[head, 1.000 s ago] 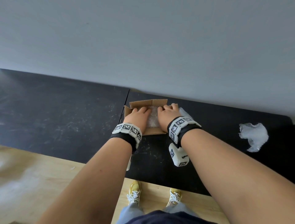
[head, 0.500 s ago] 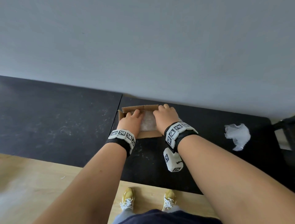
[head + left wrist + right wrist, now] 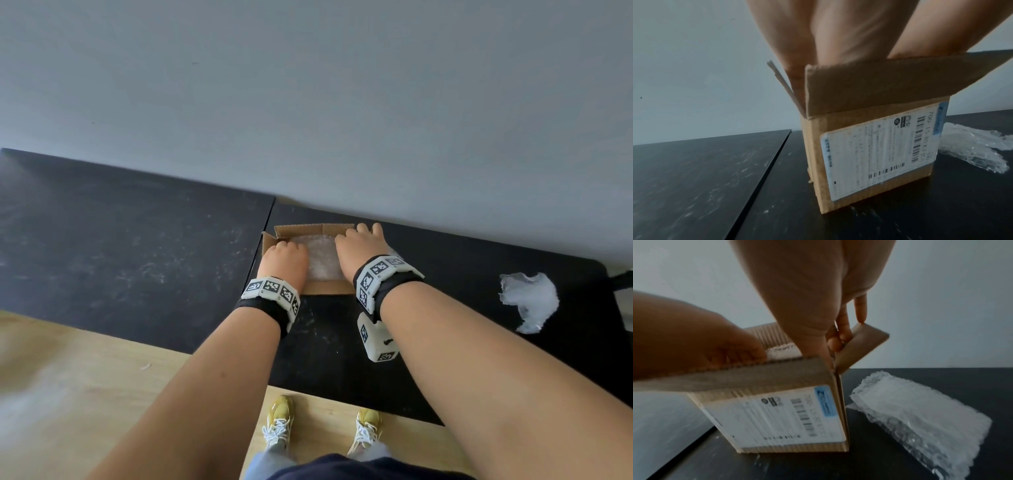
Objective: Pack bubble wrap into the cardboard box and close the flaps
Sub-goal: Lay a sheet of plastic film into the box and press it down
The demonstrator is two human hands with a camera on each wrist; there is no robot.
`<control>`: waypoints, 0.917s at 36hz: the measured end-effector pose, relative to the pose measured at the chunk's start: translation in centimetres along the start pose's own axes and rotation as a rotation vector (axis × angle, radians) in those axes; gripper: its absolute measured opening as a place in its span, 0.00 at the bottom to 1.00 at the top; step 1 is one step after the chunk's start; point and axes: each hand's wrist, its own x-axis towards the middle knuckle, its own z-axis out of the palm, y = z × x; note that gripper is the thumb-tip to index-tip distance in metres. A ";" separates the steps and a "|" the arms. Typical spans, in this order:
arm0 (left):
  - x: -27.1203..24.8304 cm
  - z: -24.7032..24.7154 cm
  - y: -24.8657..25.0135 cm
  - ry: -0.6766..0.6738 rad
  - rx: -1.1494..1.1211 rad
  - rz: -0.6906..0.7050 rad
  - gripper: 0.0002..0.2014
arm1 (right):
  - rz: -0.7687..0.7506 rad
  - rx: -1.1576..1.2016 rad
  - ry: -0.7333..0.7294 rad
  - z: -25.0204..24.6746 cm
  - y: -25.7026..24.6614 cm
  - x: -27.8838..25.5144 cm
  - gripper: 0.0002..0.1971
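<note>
A small cardboard box (image 3: 322, 289) with a white label (image 3: 879, 154) stands on the black table by the wall, its flaps up. Bubble wrap (image 3: 323, 262) fills its inside. My left hand (image 3: 286, 246) reaches down into the left side of the box, its fingers (image 3: 824, 53) pressing on the wrap behind the near flap (image 3: 890, 84). At the box's right side, my right hand (image 3: 363, 233) has its fingers (image 3: 838, 340) curled against the raised right flap (image 3: 863, 344), one fingertip on that flap's top edge.
A folded sheet of bubble wrap (image 3: 920, 418) lies on the table right beside the box. A crumpled piece (image 3: 527, 301) lies farther right. A seam (image 3: 263, 236) between two black table tops runs just left of the box. The grey wall stands close behind.
My right hand has shifted from the wrap in the box to the right flap. My left hand stays in the box. The head view has swung slightly.
</note>
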 end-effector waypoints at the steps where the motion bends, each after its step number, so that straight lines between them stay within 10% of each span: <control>1: 0.2 0.0 0.0 0.000 -0.006 0.000 0.13 | 0.011 -0.012 -0.007 0.2 -0.2 0.2 0.15; 19: 1.2 0.2 0.0 0.017 -0.018 0.029 0.12 | 0.023 -0.098 0.002 1.8 -1.1 1.5 0.14; 33: -0.7 -2.3 0.2 -0.100 -0.152 -0.142 0.14 | 0.269 0.496 -0.108 -1.3 -2.6 -0.1 0.20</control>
